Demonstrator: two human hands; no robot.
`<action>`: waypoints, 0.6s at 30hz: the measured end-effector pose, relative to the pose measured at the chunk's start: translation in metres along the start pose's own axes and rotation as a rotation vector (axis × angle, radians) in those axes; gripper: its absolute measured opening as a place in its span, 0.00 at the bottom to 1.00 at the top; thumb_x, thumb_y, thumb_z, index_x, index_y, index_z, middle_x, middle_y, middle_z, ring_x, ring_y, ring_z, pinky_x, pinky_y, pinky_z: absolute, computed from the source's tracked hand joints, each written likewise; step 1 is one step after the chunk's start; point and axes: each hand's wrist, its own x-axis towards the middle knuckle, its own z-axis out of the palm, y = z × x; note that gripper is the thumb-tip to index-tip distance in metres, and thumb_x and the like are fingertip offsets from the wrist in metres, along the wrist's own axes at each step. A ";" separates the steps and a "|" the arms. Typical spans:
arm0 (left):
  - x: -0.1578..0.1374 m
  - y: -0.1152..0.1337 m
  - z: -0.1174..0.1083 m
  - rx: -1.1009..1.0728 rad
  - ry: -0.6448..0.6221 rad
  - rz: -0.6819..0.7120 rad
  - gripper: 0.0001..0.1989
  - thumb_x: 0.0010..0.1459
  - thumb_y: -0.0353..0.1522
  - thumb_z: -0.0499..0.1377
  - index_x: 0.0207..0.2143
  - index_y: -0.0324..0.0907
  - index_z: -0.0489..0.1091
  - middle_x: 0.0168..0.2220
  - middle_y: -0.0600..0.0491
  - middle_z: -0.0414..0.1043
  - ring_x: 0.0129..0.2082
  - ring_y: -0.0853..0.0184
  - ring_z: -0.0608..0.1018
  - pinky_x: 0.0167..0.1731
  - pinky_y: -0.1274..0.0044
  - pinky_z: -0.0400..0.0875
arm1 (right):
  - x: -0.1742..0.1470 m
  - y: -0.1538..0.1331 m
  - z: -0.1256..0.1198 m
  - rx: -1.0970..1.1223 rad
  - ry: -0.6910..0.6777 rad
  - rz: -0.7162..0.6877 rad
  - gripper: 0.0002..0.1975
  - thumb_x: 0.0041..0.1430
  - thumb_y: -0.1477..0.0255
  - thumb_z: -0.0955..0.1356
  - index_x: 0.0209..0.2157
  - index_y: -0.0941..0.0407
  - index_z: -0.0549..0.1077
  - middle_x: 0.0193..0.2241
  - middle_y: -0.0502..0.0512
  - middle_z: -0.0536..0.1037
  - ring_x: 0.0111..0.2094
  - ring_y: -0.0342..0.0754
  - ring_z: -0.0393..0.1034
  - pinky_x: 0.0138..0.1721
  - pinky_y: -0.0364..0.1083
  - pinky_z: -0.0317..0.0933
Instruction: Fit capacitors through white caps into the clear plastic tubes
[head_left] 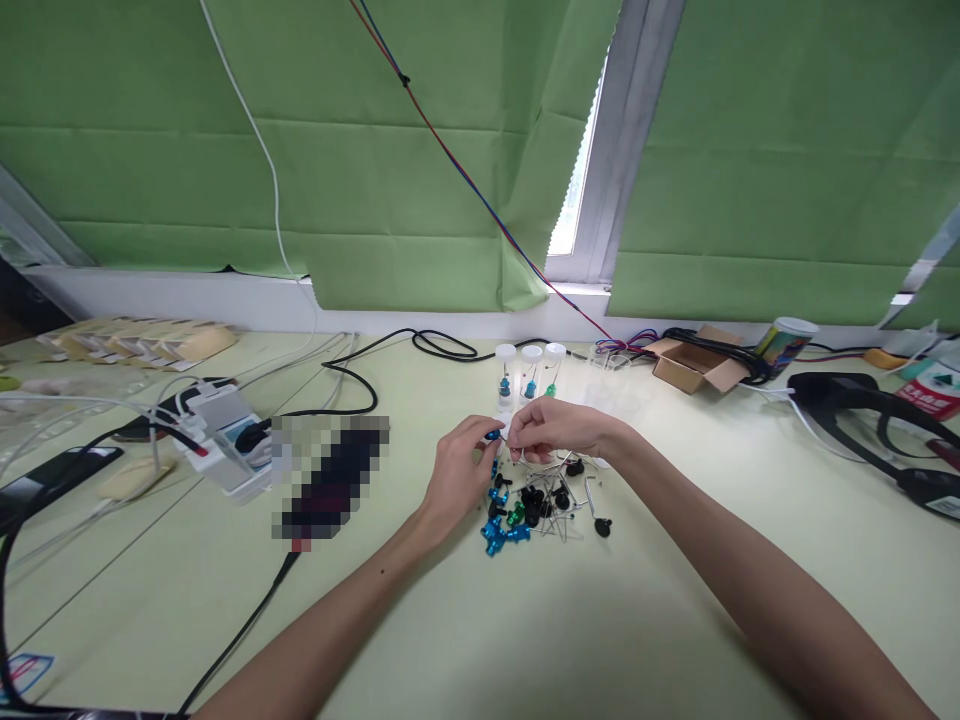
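Note:
My left hand [461, 465] pinches a small blue metal fitting [493, 434] between thumb and fingertips. Close beside it, my right hand [551, 428] is closed in a pinch, fingertips almost at the fitting. A thin piece seems to show between the two hands, too small to name surely. Below them lies a pile of loose parts: blue fittings [493, 535], a green fitting [516, 514], black knobs [532, 505] and thin bent metal rods [556, 522]. Just behind the hands stand three clear, white-topped containers [531, 355] with blue or green fittings inside.
A pixelated dark object [334, 485] with a black cable lies left of the hands. Farther left is a white power strip [229, 440] with cables. An open cardboard box [694, 365], a printed can [784, 345] and a black headset-like frame [847, 420] are at right.

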 end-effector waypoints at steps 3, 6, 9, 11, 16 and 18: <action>0.000 0.000 0.000 0.001 -0.001 0.018 0.13 0.59 0.23 0.55 0.41 0.43 0.75 0.41 0.51 0.77 0.36 0.68 0.78 0.36 0.74 0.77 | 0.000 0.001 0.000 0.020 -0.009 0.004 0.05 0.52 0.73 0.70 0.24 0.60 0.74 0.26 0.52 0.76 0.21 0.37 0.63 0.21 0.39 0.56; 0.000 0.000 0.001 0.014 0.003 0.043 0.13 0.58 0.22 0.55 0.41 0.43 0.76 0.41 0.52 0.78 0.37 0.67 0.78 0.39 0.74 0.77 | 0.001 0.002 -0.001 0.069 -0.029 0.011 0.06 0.52 0.73 0.70 0.24 0.60 0.74 0.25 0.52 0.75 0.21 0.37 0.62 0.21 0.39 0.55; 0.000 0.001 0.001 0.036 0.007 0.072 0.14 0.58 0.21 0.55 0.41 0.43 0.76 0.42 0.52 0.78 0.39 0.66 0.79 0.40 0.73 0.77 | 0.003 0.003 -0.002 0.106 -0.042 0.024 0.06 0.52 0.73 0.71 0.24 0.60 0.74 0.24 0.52 0.75 0.21 0.37 0.62 0.21 0.39 0.55; 0.000 0.001 0.000 0.049 0.009 0.095 0.14 0.58 0.21 0.55 0.41 0.43 0.76 0.42 0.51 0.78 0.39 0.66 0.79 0.40 0.73 0.77 | 0.003 0.004 -0.002 0.119 -0.039 0.041 0.07 0.52 0.73 0.71 0.23 0.61 0.74 0.23 0.52 0.75 0.21 0.37 0.62 0.21 0.38 0.55; 0.000 0.004 0.000 0.088 0.019 0.151 0.14 0.57 0.21 0.55 0.39 0.43 0.76 0.41 0.50 0.78 0.40 0.65 0.79 0.41 0.71 0.76 | 0.005 0.005 -0.004 0.179 -0.040 0.082 0.08 0.52 0.73 0.71 0.23 0.62 0.74 0.23 0.54 0.75 0.20 0.37 0.63 0.20 0.38 0.56; -0.001 0.005 -0.001 0.101 0.018 0.170 0.14 0.57 0.21 0.55 0.39 0.43 0.76 0.41 0.50 0.78 0.40 0.64 0.79 0.42 0.71 0.76 | 0.005 0.006 -0.003 0.202 -0.040 0.088 0.09 0.52 0.73 0.71 0.22 0.62 0.73 0.22 0.54 0.74 0.20 0.37 0.62 0.19 0.38 0.56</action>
